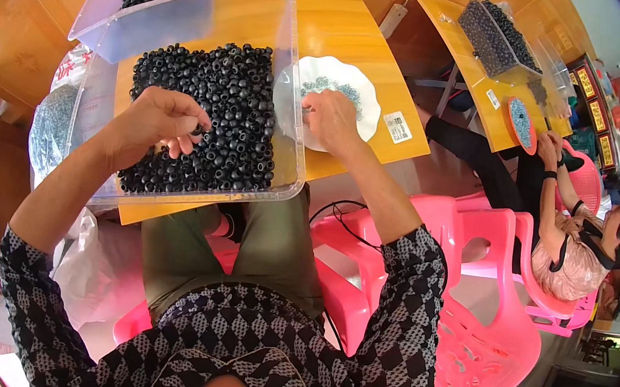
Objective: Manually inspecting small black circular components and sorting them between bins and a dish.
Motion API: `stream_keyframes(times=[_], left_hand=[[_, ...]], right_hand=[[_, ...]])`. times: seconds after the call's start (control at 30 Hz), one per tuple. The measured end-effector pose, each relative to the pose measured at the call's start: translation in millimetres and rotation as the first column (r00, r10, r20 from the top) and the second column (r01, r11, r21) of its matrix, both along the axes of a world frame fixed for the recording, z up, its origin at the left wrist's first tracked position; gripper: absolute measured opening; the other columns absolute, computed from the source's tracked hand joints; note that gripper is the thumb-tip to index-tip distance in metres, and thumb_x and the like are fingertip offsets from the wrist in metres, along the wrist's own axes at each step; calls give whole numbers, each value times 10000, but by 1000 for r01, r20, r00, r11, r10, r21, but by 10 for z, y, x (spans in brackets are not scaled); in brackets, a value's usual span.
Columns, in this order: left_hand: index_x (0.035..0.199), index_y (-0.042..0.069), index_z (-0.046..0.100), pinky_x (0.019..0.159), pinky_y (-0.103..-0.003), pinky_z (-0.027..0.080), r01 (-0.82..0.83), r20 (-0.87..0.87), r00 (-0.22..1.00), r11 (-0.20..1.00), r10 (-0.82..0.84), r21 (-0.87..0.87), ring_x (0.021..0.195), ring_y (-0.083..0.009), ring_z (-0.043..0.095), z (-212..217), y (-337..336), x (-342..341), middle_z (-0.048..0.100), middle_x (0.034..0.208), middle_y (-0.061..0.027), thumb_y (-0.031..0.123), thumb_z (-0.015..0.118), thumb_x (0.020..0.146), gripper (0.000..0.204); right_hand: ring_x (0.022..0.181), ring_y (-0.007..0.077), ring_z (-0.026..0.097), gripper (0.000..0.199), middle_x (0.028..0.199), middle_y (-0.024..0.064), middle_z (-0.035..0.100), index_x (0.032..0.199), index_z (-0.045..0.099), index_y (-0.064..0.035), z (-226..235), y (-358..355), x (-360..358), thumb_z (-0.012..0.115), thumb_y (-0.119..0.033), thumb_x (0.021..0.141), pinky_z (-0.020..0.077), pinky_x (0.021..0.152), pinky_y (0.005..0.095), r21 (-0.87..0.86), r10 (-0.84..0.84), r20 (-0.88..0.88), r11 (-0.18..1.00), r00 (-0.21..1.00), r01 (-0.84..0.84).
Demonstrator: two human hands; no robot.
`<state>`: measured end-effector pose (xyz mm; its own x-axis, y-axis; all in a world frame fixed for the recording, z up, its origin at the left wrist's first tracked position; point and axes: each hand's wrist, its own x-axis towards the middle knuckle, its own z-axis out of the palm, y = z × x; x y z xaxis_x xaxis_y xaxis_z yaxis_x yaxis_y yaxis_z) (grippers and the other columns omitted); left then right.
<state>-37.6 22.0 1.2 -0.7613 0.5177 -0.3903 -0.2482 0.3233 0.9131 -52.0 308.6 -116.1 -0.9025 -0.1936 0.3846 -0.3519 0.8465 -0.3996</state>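
Note:
My left hand (pixel 163 119) is over a clear plastic bin (pixel 289 151), its thumb and fingers pinching a small black ring-shaped part (pixel 197 130). Many more black ring-shaped parts (pixel 240 97) with holes through them fill the bin's bottom. To the right, my right hand (pixel 330 119) is over a white scallop-edged plate (pixel 370 95), its fingers closed together. Small pale grey-blue pieces (pixel 352 92) lie heaped on that plate. Whether my right fingertips hold one of them is hidden by the hand.
Behind the bin stands another clear bin (pixel 105 14) with black parts. Pink plastic chairs (pixel 464 334) are on my right. A person (pixel 575 254) sits at a second yellow table (pixel 437 21), hands by a red-rimmed dish (pixel 521 127). Plastic bags (pixel 57 134) stand at left.

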Motion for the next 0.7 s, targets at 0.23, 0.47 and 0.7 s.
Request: stream_keyframes(times=[0.23,0.47,0.7], left_hand=[[881,-22,606,487,-212,452,-60,51,997,993,55,98,588,-107,578,77,145,95,599,713,-66,67,608,797,122],[904,-39,578,482,-216,450,-109,87,992,983,96,150,576,-118,583,57,228,144,605,718,-88,63,625,777,170],[909,-33,577,471,-218,449,-114,117,989,979,95,167,564,-124,586,17,194,115,611,721,-92,61,628,777,170]], right_hand=[[703,306,569,146,709,125,588,784,632,-74,-34,74,-99,561,-23,666,450,620,398,28,-83,-27,996,996,84],[715,278,575,246,773,108,603,898,624,-55,187,327,28,595,-34,654,462,667,373,98,-225,-12,969,974,225],[684,250,585,290,768,104,604,930,618,-59,32,305,-36,610,-26,643,471,657,358,-164,-127,81,977,989,138]])
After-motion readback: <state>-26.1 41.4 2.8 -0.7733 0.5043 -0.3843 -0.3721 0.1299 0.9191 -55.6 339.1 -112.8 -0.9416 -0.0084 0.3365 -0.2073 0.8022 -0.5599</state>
